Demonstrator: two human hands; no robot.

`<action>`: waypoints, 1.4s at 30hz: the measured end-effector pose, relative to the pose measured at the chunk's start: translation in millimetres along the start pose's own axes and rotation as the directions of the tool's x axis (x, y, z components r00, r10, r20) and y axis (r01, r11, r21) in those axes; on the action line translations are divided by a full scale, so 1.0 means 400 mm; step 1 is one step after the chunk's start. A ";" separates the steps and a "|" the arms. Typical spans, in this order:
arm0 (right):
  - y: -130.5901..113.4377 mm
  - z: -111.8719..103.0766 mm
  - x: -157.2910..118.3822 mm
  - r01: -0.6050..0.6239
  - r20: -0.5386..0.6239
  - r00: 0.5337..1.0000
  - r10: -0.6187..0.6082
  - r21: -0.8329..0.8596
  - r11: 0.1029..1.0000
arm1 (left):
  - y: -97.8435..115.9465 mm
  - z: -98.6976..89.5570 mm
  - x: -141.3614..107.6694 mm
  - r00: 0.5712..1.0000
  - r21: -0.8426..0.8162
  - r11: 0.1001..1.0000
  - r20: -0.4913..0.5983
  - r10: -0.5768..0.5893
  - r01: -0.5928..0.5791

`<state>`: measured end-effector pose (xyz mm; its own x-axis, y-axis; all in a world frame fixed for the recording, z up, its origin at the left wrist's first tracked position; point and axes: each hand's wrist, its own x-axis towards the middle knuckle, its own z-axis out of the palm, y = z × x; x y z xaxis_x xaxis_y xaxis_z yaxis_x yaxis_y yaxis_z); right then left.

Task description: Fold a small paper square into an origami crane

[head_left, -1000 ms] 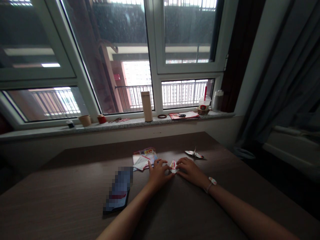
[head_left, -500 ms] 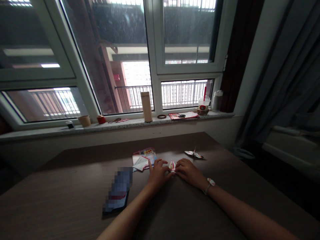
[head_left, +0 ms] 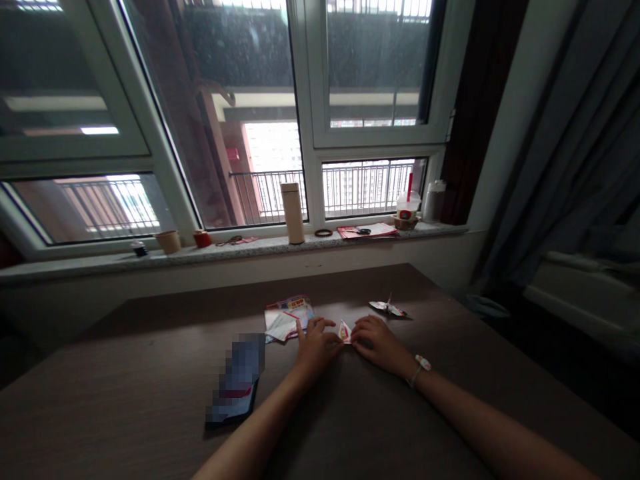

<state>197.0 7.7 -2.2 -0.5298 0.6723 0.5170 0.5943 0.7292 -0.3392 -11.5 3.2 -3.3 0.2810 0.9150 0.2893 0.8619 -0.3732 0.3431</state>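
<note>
Folded paper (head_left: pixel 345 333): shifted slightly leftward
Left hand (head_left: pixel 317 347), right hand (head_left: pixel 381 345): pinched on it at the surface (head_left: pixel 150 373)
Printed sheets (head_left: pixel 283 325): partly hidden by left hand
Crane (head_left: pixel 389 308): set beyond right hand
Phone (head_left: pixel 236 383): laid near left forearm (head_left: pixel 260 423)

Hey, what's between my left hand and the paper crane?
Between your left hand and the paper crane are the small folded paper, at your fingertips, and then your right hand, as the head view shows.
</note>
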 end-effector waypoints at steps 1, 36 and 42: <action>-0.002 -0.001 0.000 -0.008 -0.001 1.000 0.008 -0.001 1.000 | -0.001 0.001 0.000 1.000 -0.002 1.000 -0.001 -0.002 0.002; -0.019 0.023 0.033 -0.476 0.131 0.872 0.471 0.007 0.880 | 0.042 0.009 0.016 0.982 -0.090 0.979 -0.035 -0.185 0.181; -0.022 0.028 0.034 -0.467 0.128 0.876 0.465 -0.017 0.884 | 0.044 0.006 0.016 0.980 -0.058 0.981 -0.063 -0.188 0.185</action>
<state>177.8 11.9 -0.8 -0.2653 0.9443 0.1947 0.7832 0.3289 -0.5276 6.7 2.7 2.3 0.0864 0.9574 0.2755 0.8729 -0.2060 0.4422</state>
